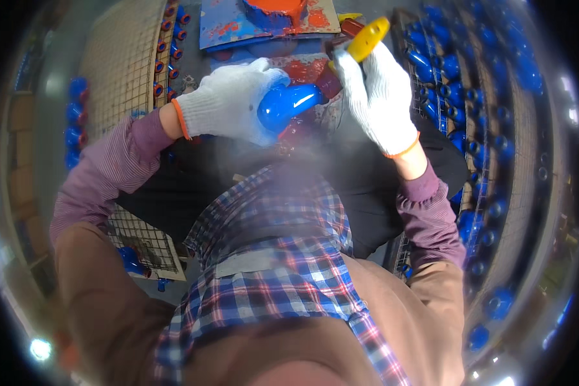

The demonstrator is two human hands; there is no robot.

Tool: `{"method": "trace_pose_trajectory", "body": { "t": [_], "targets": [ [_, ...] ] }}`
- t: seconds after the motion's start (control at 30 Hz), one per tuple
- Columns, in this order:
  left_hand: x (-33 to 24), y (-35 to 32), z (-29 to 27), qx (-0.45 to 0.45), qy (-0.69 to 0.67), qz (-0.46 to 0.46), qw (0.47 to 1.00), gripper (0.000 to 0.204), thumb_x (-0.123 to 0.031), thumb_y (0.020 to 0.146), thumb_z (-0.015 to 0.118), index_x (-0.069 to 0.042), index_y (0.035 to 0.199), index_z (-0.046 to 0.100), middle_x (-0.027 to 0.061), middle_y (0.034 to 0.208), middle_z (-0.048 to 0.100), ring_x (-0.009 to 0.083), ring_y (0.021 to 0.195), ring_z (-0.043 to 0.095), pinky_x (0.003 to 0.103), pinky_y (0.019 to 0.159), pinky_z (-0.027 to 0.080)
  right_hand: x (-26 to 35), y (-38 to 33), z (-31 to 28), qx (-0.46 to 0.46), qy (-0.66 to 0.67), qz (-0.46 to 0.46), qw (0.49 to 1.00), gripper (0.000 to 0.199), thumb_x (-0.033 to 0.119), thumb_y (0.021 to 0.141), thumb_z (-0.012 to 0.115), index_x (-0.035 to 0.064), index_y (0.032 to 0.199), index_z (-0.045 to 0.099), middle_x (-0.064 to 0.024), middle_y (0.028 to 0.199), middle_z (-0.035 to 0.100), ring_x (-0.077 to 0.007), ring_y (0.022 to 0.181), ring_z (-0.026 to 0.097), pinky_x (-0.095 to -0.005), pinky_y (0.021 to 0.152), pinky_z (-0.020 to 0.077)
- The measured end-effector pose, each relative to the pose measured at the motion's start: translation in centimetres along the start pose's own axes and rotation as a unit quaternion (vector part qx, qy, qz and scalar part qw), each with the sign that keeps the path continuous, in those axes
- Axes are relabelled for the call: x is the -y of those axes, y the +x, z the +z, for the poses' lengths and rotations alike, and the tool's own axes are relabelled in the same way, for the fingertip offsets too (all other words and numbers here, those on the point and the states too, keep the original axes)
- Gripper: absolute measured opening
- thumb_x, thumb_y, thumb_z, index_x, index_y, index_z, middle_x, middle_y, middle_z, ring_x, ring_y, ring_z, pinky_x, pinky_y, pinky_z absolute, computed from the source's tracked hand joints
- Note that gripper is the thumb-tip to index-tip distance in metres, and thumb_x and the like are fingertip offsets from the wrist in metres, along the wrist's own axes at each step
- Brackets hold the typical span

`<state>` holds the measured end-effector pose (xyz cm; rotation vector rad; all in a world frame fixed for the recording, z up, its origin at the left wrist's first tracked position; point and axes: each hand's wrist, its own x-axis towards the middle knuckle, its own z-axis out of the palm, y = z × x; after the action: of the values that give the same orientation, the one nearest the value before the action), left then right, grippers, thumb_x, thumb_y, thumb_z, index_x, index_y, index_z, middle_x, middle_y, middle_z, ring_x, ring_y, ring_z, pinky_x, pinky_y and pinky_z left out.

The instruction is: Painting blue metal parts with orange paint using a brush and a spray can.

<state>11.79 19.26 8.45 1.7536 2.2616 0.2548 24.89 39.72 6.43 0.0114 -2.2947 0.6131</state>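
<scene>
My left hand (228, 100), in a white knit glove with an orange cuff, grips a glossy blue bottle-shaped piece (288, 107). The piece lies on its side, its narrow end toward the right. My right hand (381, 106), gloved the same way, is closed round a paintbrush with a yellow handle (369, 38). The brush's dark red bristle end (329, 83) is at the narrow end of the blue piece; whether they touch is hard to tell. Beyond my hands a tub of orange-red paint (275, 9) sits on a blue-and-red smeared board (224, 27).
Left of me stands a wire mesh rack (125, 55), with several blue pieces with red ends (175, 50) along its side. To the right, another rack holds many blue pieces (450, 67). A smaller mesh panel (145, 235) is low at left. A plaid apron (270, 257) covers my lap.
</scene>
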Motion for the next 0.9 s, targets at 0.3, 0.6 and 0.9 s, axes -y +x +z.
{"method": "trace_pose_trajectory", "body": {
  "t": [0.3,0.6,0.9],
  "targets": [
    [1.8,-0.9,3.3,0.099,-0.503,-0.105,0.852,0.062,-0.030,0.076,0.077,-0.001,0.126,0.054,0.0076,0.114,0.063,0.0168,0.102,0.062,0.034,0.093,0.049,0.2,-3.5,-0.2,-0.043,0.322,0.226,0.918,0.016,0.000,0.090,0.057,0.0001,0.106,0.061,-0.0080,0.097,0.063,-0.0156,0.088,0.062,-0.0265,0.078,0.0489],
    [-1.5,-2.6,6.5,-0.102,-0.799,-0.112,0.582,0.055,-0.034,0.093,0.060,-0.001,0.135,0.045,0.0146,0.126,0.058,0.0235,0.100,0.065,0.035,0.078,0.058,-1.1,-5.3,1.6,-0.124,0.444,0.348,0.816,0.020,-0.004,0.091,0.057,-0.0005,0.111,0.058,-0.0081,0.095,0.061,-0.0156,0.075,0.060,-0.0277,0.068,0.0518],
    [-3.9,-0.7,9.2,-0.014,-0.996,-0.003,-0.085,0.055,-0.030,0.096,0.057,-0.007,0.141,0.036,0.0113,0.110,0.049,0.0191,0.076,0.050,0.031,0.054,0.048,-1.5,-6.7,6.6,-0.202,0.627,0.370,0.655,0.032,0.006,0.093,0.060,-0.0012,0.123,0.052,-0.0121,0.110,0.059,-0.0181,0.091,0.061,-0.0294,0.082,0.0522]
  ]
}}
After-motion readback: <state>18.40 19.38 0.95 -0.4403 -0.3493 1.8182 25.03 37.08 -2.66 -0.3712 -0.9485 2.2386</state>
